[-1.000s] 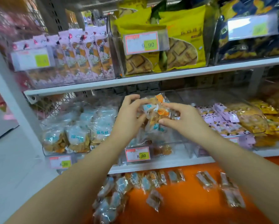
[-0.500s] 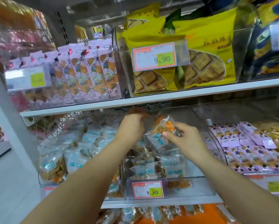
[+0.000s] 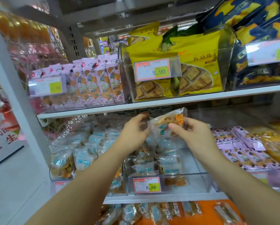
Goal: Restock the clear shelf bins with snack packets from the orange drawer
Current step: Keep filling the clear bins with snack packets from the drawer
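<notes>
A clear snack packet (image 3: 164, 123) with blue and orange print is held above the middle clear bin (image 3: 194, 184), just under the upper shelf board. My right hand (image 3: 191, 133) pinches its right side between thumb and fingers. My left hand (image 3: 134, 132) has its fingers curled at the packet's left edge; the grip there is blurred. The bin below holds several similar packets (image 3: 166, 161) and carries an 8.80 price tag (image 3: 147, 185). The orange drawer (image 3: 205, 210) shows at the bottom with more packets (image 3: 155, 213) lying in it.
A left bin (image 3: 68, 159) is heaped with the same blue-printed packets. Pink packets (image 3: 238, 143) fill the bin to the right. Yellow biscuit bags (image 3: 199, 65) and pink boxes (image 3: 94, 82) stand on the shelf above. A white shelf post (image 3: 14, 88) runs along the left.
Both hands lifted the packet up and farther back over the middle bin, close under the shelf board. The view tilted up, so less of the orange drawer shows.
</notes>
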